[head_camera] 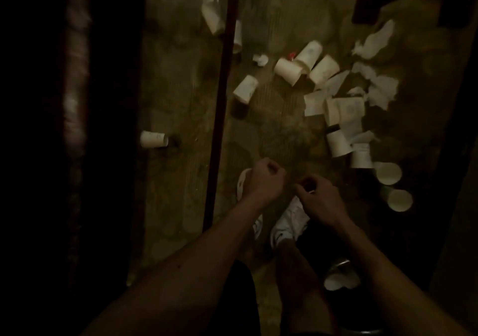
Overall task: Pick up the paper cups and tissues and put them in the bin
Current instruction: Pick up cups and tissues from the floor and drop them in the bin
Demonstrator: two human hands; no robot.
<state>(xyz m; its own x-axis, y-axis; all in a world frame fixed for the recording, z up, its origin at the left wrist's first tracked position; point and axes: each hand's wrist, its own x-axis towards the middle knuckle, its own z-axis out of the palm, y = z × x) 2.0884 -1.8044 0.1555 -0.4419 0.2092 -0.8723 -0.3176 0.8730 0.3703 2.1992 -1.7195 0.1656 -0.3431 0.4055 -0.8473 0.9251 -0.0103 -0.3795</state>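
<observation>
Two bare forearms (207, 258) reach over white shoes (289, 221). The left hand (263, 180) is curled in a fist, nothing showing in it; dimness hides whether the curled right hand (320, 201) pinches anything. Paper cups (287, 71) and tissues (375, 40) litter the floor (181, 180) ahead, mostly toward its right edge, blurred in the dark.

Single head-worn wide-angle view, facing steeply down at the floor (181, 180), forearms entering from bottom edge, left hand (263, 180) and right hand (320, 201) near mid-frame, shoes (289, 221) directly beneath, paper cups (287, 71) farther ahead, dim, margins dark.
</observation>
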